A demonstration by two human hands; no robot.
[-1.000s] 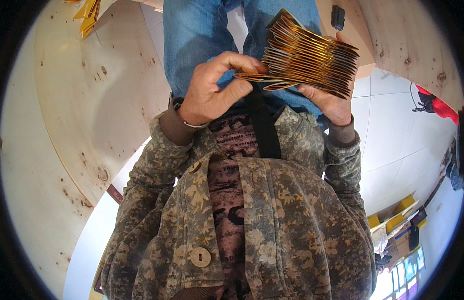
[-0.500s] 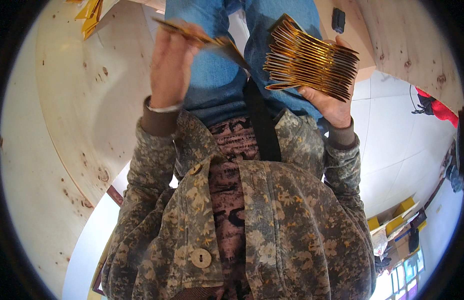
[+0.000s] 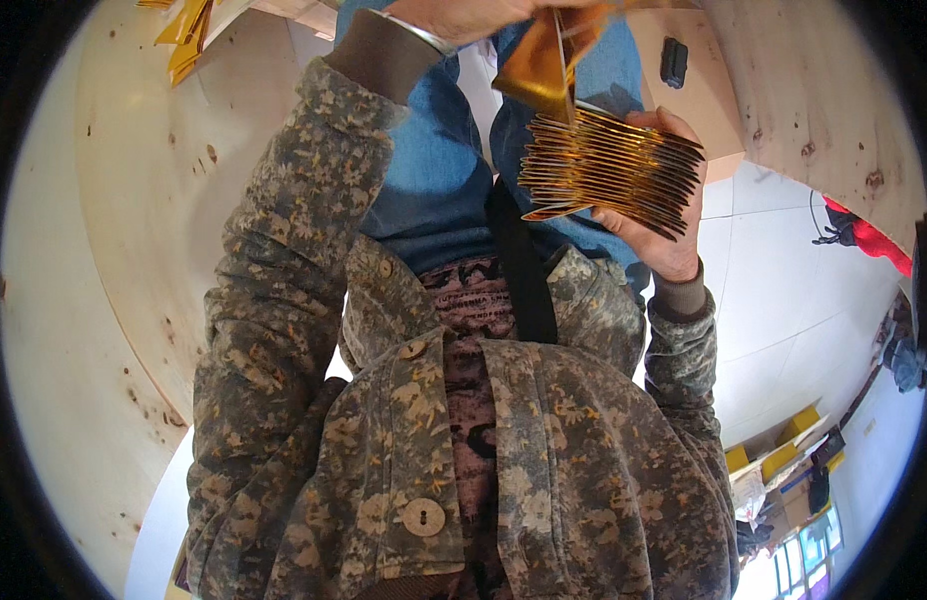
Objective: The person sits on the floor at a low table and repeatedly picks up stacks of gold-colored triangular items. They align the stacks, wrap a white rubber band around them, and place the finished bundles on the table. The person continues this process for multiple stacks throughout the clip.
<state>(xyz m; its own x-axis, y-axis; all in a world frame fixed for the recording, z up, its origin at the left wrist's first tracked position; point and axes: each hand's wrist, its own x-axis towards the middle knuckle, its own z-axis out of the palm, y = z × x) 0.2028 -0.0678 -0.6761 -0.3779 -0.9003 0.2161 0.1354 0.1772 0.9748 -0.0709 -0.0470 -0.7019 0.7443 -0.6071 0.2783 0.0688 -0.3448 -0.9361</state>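
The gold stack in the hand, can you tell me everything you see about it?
The gold stack is many thin, flat, shiny pieces, gold with dark edges, looking like foil or card. They are fanned out, edges toward the camera, tilted down to the right. The right hand grips it from below and behind, thumb on top. The left hand holds one gold piece just above it, touching the stack's top.
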